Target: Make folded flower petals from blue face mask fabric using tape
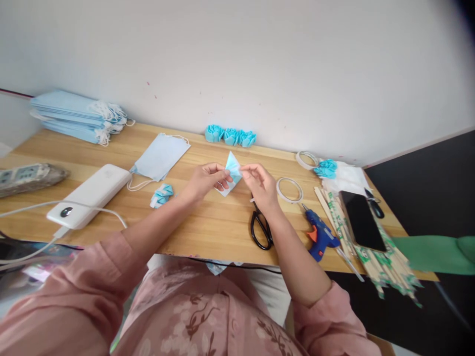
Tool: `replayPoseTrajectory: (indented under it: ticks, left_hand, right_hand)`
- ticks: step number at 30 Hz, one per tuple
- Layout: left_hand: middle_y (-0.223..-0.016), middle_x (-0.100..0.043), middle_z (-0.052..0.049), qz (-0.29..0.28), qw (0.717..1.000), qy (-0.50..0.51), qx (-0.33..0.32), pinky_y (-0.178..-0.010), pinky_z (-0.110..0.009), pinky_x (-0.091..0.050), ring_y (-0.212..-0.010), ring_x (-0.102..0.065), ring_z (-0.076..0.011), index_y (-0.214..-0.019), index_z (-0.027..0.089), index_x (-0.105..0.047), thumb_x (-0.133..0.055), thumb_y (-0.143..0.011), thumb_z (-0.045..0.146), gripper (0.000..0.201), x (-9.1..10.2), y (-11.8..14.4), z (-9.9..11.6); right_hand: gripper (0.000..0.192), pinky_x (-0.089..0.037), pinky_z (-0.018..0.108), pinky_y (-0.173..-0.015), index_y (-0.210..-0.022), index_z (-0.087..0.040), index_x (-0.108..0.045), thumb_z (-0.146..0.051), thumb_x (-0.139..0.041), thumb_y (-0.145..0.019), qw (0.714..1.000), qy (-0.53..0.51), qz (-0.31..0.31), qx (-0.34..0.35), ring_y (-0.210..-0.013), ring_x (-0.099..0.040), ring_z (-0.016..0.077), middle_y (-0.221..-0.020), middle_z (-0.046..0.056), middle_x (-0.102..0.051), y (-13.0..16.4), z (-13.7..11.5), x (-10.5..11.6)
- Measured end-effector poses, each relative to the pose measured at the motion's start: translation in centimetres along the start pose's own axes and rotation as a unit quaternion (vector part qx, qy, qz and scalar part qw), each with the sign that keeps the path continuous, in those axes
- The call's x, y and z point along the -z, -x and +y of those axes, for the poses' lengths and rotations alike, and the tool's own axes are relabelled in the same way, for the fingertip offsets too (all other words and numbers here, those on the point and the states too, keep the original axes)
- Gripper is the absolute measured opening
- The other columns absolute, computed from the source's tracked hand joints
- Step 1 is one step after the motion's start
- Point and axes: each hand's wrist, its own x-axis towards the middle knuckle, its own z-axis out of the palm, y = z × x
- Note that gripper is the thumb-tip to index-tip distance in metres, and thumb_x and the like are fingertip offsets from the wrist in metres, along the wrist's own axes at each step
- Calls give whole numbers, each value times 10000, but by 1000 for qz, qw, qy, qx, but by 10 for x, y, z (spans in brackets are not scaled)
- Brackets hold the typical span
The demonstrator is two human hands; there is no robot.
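Your left hand (206, 179) and right hand (260, 183) both pinch the folded blue piece (232, 172) between fingertips, held just above the table (208, 232), fingers closed on it from either side. Scissors (261, 228) lie just below your right wrist, tape ring (289, 189) beside it; bare wood sits below your hands to the near edge. A small blue roll (162, 195) lies left of your left hand.

home craft desk | glue gun (319, 236) | scissors (261, 228) | mask stack (76, 116)
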Motion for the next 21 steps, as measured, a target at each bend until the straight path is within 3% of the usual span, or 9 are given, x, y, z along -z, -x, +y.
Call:
replayPoseTrajectory:
  ticks: [10,16,21]
  left_hand:
    - [-807,-734,-82,-18,1000,-26,-1,-606,-261,-504,-618,-630,-125,-782,125,-676,-694,-761,484,360,-2,1,0]
    - [-639,-692,-50,4,996,-89,-16,-586,-246,-480,-541,-587,-111,-715,131,-695,-665,-775,446,322,-1,0,1]
    - [-626,-687,-47,8,995,-93,-18,-576,-244,-475,-539,-583,-110,-694,131,-698,-669,-761,432,310,-2,0,3]
  right_hand:
    - [124,-517,296,-788,-813,-219,-648,-341,-663,-799,997,71,10,-19,-753,-646,148,-815,-9,-714,0,7,-5]
    - [130,-511,294,-777,-800,-223,-643,-352,-657,-807,998,60,8,-20,-757,-649,154,-815,-5,-713,0,6,-5]
    - [129,-498,284,-764,-790,-216,-642,-344,-659,-803,998,55,10,-27,-742,-638,145,-797,-9,-707,0,8,-5]
